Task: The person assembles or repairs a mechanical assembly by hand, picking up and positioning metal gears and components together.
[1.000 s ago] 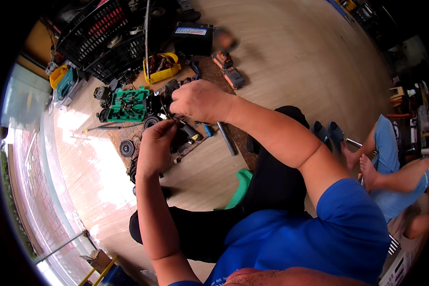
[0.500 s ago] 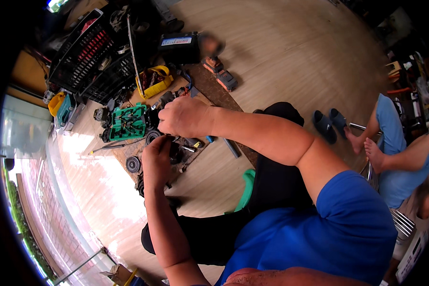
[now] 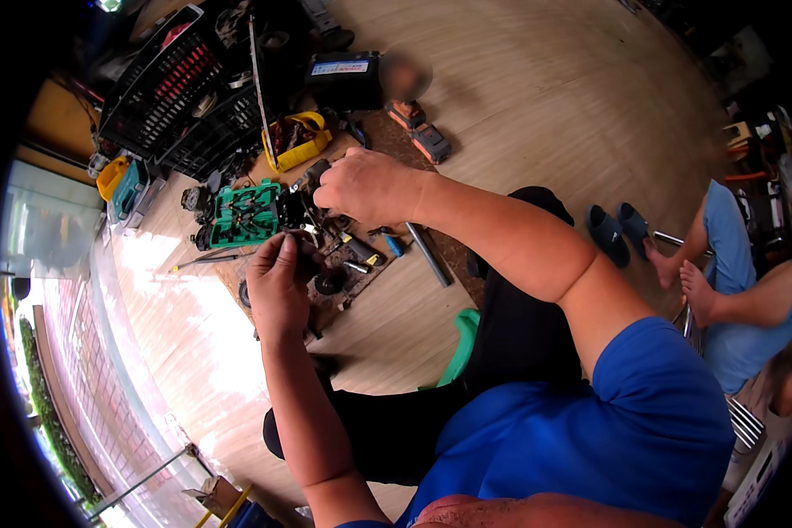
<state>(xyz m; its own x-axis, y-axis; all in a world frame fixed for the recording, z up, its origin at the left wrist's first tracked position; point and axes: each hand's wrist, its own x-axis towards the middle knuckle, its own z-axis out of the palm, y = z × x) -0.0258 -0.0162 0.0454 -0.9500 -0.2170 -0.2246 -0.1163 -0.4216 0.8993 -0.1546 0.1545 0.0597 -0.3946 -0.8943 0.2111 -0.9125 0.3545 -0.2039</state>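
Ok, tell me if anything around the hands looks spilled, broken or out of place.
Nothing looks spilled or broken. Small dark parts and tools lie scattered loose on the wooden floor between the left hand and right hand, beside an open green tool case.

Blue short-sleeved shirt, black trousers

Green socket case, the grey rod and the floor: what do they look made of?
Green case: moulded plastic by the look, bright even green with dark recesses for tools. Grey rod: probably metal, a straight dull-grey bar with a faint sheen. Floor: wood planks or wood-look laminate; pale grain and board seams show, but the view cannot settle which.
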